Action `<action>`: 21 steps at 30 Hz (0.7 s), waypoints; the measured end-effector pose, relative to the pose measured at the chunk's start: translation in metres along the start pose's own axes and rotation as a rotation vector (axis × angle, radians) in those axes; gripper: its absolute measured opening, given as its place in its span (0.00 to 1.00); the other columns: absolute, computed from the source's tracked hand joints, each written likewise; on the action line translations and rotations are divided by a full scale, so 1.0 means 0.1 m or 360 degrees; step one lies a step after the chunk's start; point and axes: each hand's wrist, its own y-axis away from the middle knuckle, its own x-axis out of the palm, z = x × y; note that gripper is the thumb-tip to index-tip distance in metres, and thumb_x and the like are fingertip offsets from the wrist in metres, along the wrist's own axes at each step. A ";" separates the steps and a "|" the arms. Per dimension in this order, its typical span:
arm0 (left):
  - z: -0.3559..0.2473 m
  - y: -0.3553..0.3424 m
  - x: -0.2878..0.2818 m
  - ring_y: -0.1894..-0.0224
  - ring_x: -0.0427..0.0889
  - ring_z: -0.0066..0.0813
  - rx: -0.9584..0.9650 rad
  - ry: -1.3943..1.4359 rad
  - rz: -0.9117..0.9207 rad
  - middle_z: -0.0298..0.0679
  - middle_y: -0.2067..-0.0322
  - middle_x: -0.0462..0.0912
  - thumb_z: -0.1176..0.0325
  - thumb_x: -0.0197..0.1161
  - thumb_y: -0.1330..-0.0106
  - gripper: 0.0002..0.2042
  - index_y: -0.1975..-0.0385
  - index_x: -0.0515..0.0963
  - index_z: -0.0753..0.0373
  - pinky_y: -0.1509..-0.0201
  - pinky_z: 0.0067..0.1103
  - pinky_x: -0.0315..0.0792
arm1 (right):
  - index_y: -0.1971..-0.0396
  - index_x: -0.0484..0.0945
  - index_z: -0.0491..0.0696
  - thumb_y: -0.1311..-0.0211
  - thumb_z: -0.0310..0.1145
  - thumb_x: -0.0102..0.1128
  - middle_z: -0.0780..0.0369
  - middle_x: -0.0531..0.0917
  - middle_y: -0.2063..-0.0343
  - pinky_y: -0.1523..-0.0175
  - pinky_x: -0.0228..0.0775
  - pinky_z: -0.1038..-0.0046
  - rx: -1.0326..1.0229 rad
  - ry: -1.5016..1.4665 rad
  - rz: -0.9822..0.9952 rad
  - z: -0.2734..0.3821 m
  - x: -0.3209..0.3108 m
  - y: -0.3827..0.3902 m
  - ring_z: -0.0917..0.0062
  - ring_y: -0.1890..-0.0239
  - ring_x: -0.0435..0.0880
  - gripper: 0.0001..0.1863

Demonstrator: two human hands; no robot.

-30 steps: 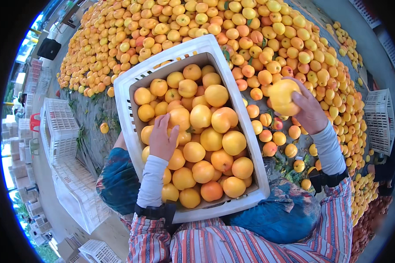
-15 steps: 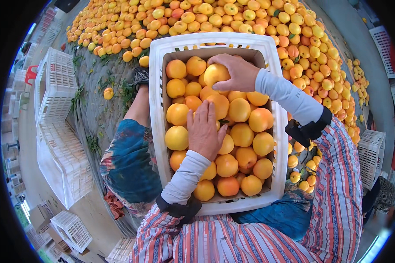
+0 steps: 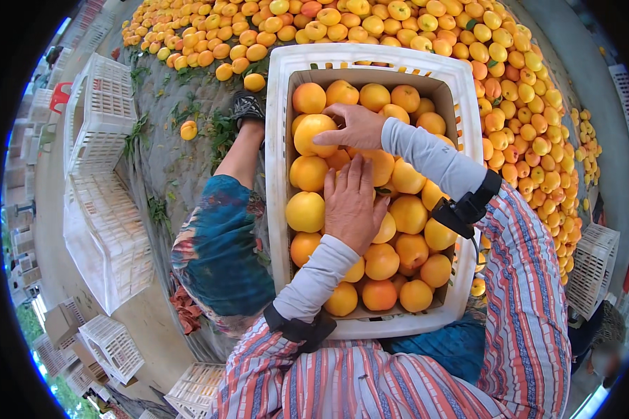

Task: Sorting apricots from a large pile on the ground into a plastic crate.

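One fruit (image 3: 313,134) within right grip (image 3: 360,127)

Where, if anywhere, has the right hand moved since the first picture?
Yes, leftward: right hand was right of the white plastic crate, now over it.

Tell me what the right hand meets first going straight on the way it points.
Probably the left wall of the white crate, with the orange fruit in the right hand touching first. Depth is unclear: above rim height, it would pass over.
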 end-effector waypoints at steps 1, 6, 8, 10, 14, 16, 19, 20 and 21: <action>0.00 0.00 0.00 0.43 0.61 0.46 -0.0002 -0.0015 0.0010 0.50 0.44 0.61 0.60 0.60 0.47 0.31 0.45 0.59 0.70 0.37 0.38 0.48 | 0.47 0.62 0.38 0.51 0.50 0.63 0.51 0.73 0.53 0.45 0.64 0.73 -0.0064 -0.0005 -0.0027 0.00 0.01 0.00 0.68 0.51 0.73 0.39; -0.01 0.00 -0.01 0.44 0.62 0.46 -0.0001 0.0001 -0.0010 0.50 0.45 0.62 0.61 0.59 0.47 0.31 0.45 0.60 0.69 0.37 0.38 0.49 | 0.48 0.62 0.36 0.53 0.51 0.64 0.50 0.73 0.53 0.45 0.64 0.72 -0.0107 -0.0160 -0.0115 0.01 0.13 -0.06 0.67 0.50 0.73 0.40; -0.01 -0.01 -0.01 0.44 0.62 0.47 -0.0002 0.0010 0.0002 0.50 0.45 0.62 0.61 0.59 0.47 0.30 0.45 0.60 0.69 0.38 0.38 0.49 | 0.48 0.62 0.36 0.53 0.51 0.63 0.50 0.73 0.54 0.45 0.64 0.72 -0.0133 -0.0123 -0.0150 0.02 0.15 -0.09 0.66 0.50 0.73 0.40; 0.00 -0.02 -0.02 0.44 0.62 0.47 0.0012 0.0009 0.0024 0.50 0.45 0.63 0.61 0.59 0.47 0.30 0.45 0.60 0.69 0.38 0.38 0.49 | 0.49 0.63 0.35 0.52 0.52 0.63 0.49 0.73 0.54 0.45 0.64 0.72 -0.0133 -0.0106 -0.0129 0.03 0.13 -0.11 0.66 0.51 0.73 0.40; 0.02 -0.03 -0.02 0.44 0.62 0.47 0.0025 0.0005 0.0025 0.50 0.45 0.63 0.62 0.58 0.46 0.30 0.45 0.59 0.69 0.38 0.38 0.50 | 0.51 0.64 0.35 0.53 0.53 0.62 0.49 0.73 0.55 0.46 0.64 0.72 -0.0098 0.0005 -0.0117 0.04 0.14 -0.13 0.66 0.51 0.73 0.40; 0.03 -0.03 -0.01 0.44 0.62 0.47 0.0058 -0.0006 0.0070 0.51 0.45 0.63 0.62 0.58 0.46 0.30 0.45 0.59 0.68 0.38 0.38 0.50 | 0.52 0.65 0.35 0.54 0.54 0.62 0.48 0.74 0.55 0.47 0.65 0.72 -0.0095 -0.0013 -0.0167 0.04 0.17 -0.14 0.65 0.52 0.73 0.40; 0.04 -0.05 0.00 0.44 0.62 0.49 0.0095 0.0032 0.0013 0.52 0.46 0.64 0.62 0.57 0.44 0.29 0.44 0.58 0.68 0.39 0.38 0.51 | 0.53 0.66 0.34 0.55 0.56 0.62 0.48 0.74 0.56 0.48 0.65 0.73 -0.0085 0.0015 -0.0206 0.03 0.16 -0.16 0.63 0.53 0.74 0.40; 0.06 -0.05 -0.01 0.44 0.62 0.49 0.0133 0.0011 0.0065 0.52 0.46 0.64 0.62 0.57 0.44 0.29 0.44 0.58 0.68 0.39 0.38 0.51 | 0.53 0.66 0.34 0.55 0.56 0.61 0.47 0.75 0.56 0.48 0.65 0.73 -0.0047 0.0124 -0.0159 0.02 0.14 -0.17 0.62 0.53 0.74 0.41; 0.07 -0.05 0.00 0.44 0.62 0.49 0.0133 0.0027 0.0047 0.52 0.46 0.64 0.62 0.57 0.43 0.29 0.44 0.59 0.68 0.39 0.37 0.51 | 0.53 0.66 0.33 0.55 0.59 0.59 0.46 0.75 0.57 0.49 0.66 0.73 -0.0065 0.0147 -0.0146 0.01 0.13 -0.16 0.62 0.54 0.75 0.43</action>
